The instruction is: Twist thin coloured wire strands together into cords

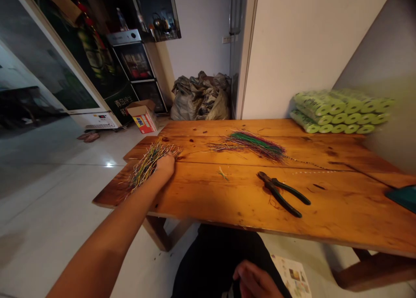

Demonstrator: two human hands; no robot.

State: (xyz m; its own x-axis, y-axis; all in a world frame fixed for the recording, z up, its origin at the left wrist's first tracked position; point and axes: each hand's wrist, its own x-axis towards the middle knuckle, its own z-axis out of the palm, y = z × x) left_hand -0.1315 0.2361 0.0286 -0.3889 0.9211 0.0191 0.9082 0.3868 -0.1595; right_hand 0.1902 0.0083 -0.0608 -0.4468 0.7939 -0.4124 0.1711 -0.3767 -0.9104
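My left hand (165,165) reaches to the left end of the wooden table and rests on a loose bundle of thin multicoloured wires (145,167); its fingers are bent in among them, and their tips are hidden. Low in the view, my right hand (255,280) is over my lap with its fingers curled; a dark object (234,288) shows beside them, too dim to name. A second bundle of green and dark red wires (255,144) lies at the table's middle back. Pliers with dark green handles (282,194) lie with their handles apart, and a few short wire bits (222,173) lie left of them.
Green-wrapped rolls (338,111) are stacked at the table's back right. A thin dark rod (367,175) leads to a teal object (403,198) at the right edge. Beyond the table (208,202) are a cardboard box (143,116) and sacks (201,97) on the floor.
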